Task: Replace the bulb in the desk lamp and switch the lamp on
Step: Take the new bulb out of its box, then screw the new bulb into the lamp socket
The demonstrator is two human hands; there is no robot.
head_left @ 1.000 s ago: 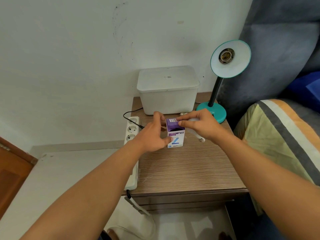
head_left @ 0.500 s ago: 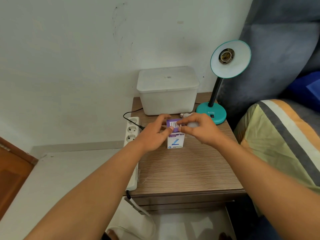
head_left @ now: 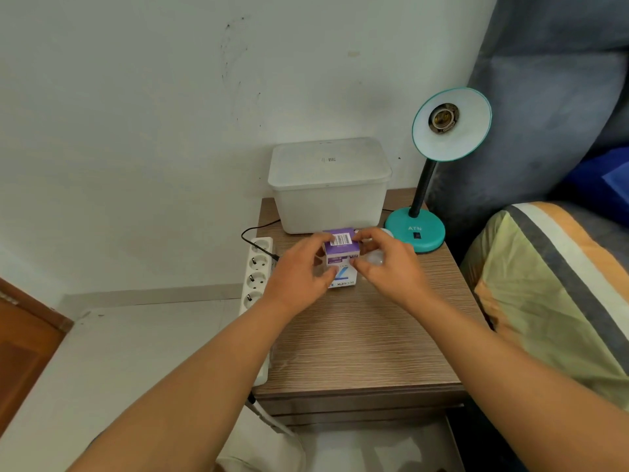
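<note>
A teal desk lamp (head_left: 415, 231) stands at the nightstand's back right, its shade (head_left: 469, 131) facing me with an empty socket (head_left: 442, 119). A black switch (head_left: 416, 236) sits on its base. A purple and white bulb box (head_left: 341, 248) stands upright on the nightstand (head_left: 357, 335), its top flap shut and a barcode showing. My left hand (head_left: 299, 270) grips the box's left side. My right hand (head_left: 388, 264) pinches the top right edge while a white bulb (head_left: 374, 258) rests in its palm. Another bulb (head_left: 386, 232) lies behind, next to the lamp base.
A white lidded plastic container (head_left: 330, 185) stands against the wall behind the box. A white power strip (head_left: 258, 274) with a black cord (head_left: 252, 233) runs along the nightstand's left edge. A bed with a striped cover (head_left: 561, 284) lies to the right, and a wooden door (head_left: 20, 352) to the left.
The box top was open a second ago; its flap is now folded shut. The bulb's screw base, sticking out of my right hand before, is now hidden in it.
</note>
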